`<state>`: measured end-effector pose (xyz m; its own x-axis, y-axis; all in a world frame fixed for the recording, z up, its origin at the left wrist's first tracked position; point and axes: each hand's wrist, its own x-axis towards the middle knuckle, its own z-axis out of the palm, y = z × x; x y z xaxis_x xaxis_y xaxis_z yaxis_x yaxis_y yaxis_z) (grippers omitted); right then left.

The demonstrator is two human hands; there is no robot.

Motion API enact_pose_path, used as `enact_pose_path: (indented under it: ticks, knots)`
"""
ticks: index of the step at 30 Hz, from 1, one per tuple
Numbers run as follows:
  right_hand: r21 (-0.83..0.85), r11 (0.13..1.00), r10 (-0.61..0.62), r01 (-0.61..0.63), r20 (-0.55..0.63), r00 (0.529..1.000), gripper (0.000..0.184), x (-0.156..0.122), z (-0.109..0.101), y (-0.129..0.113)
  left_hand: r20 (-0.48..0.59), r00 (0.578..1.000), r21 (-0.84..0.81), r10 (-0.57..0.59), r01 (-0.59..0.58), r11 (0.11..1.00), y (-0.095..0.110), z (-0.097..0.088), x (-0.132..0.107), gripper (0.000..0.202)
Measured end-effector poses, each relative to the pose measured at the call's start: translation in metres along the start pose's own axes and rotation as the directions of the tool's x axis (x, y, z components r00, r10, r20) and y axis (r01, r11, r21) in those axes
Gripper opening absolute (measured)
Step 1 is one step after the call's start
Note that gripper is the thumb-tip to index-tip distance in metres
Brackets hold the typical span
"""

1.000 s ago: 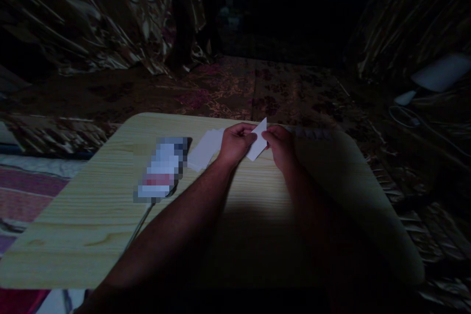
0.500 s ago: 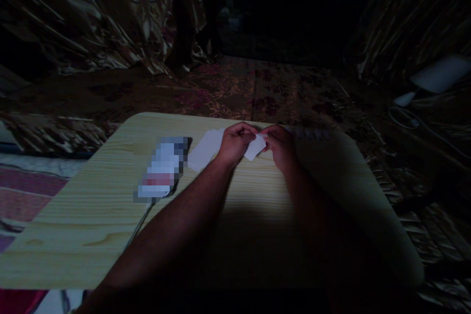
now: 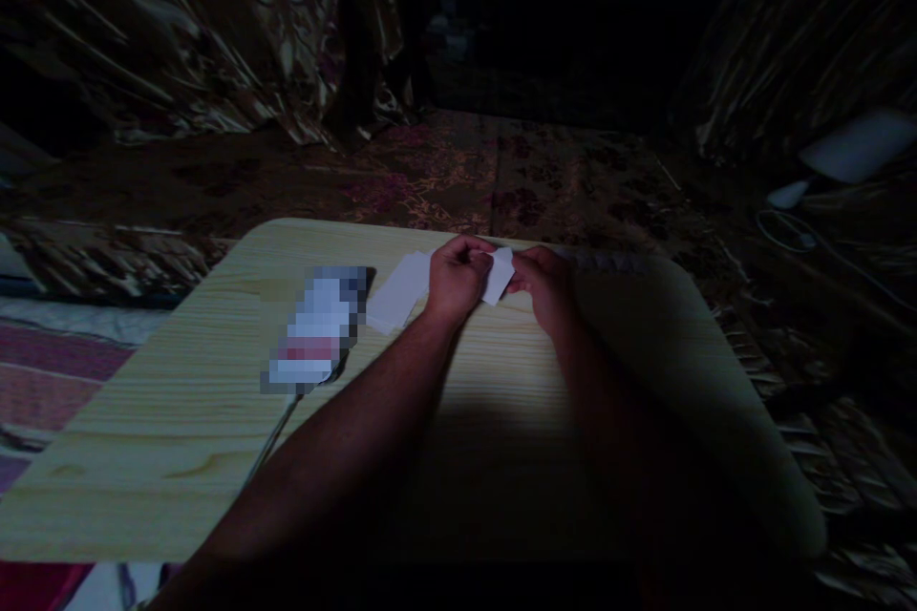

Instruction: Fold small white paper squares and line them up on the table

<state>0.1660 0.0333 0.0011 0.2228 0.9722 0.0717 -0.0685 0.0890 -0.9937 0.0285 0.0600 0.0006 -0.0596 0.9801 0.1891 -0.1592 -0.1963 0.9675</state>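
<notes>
A small white piece of paper [image 3: 497, 279] is held between my two hands near the table's far edge. My left hand [image 3: 458, 277] is closed on its left side, thumb lying over the paper. At its right edge, the fingers of my right hand [image 3: 543, 279] pinch it; their tips are partly hidden. More white paper sheets [image 3: 398, 292] lie on the table just left of my left hand, which covers part of them.
The pale wooden table [image 3: 179, 382] has rounded corners. On its left lies a pixelated phone-like object [image 3: 315, 325] with a cable [image 3: 272, 439]. Dim small shapes [image 3: 608, 263] line the far right edge. A white lamp-like object [image 3: 856, 148] is beyond the table, near patterned curtains [image 3: 287, 38].
The paper has turned a little and its top edge sits slightly higher. My right fingers have shifted from its top corner down to its right edge.
</notes>
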Motion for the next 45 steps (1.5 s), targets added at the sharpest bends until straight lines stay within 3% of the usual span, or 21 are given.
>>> enact_pose_path:
  ticks: [18, 25, 29, 33, 45]
  knots:
    - [-0.134, 0.983, -0.113, 0.121, 0.066, 0.991, 0.033, 0.008, -0.005, 0.019, -0.074, 0.997, 0.056, 0.033, -0.029, 0.998, 0.001, 0.001, -0.002, 0.008]
    - [-0.289, 0.940, -0.176, 0.182, 0.046, 0.983, 0.024, 0.003, -0.008, 0.010, 0.023, 1.000, 0.004, -0.013, 0.013, 1.000, 0.004, -0.002, -0.002, 0.012]
    - [-0.341, 0.917, -0.192, 0.208, 0.083, 0.978, 0.020, 0.000, -0.005, 0.004, 0.150, 0.987, -0.022, -0.049, 0.053, 0.998, 0.005, -0.003, -0.001, 0.023]
    - [-0.311, 0.932, -0.179, 0.184, 0.047, 0.983, 0.022, 0.000, -0.003, 0.005, 0.199, 0.978, -0.095, -0.069, 0.089, 0.992, 0.001, -0.004, 0.000, 0.029]
    - [-0.090, 0.980, -0.180, 0.178, -0.008, 0.984, 0.029, 0.001, -0.001, 0.012, 0.121, 0.991, -0.127, -0.054, 0.069, 0.989, 0.003, -0.001, -0.002, 0.031]
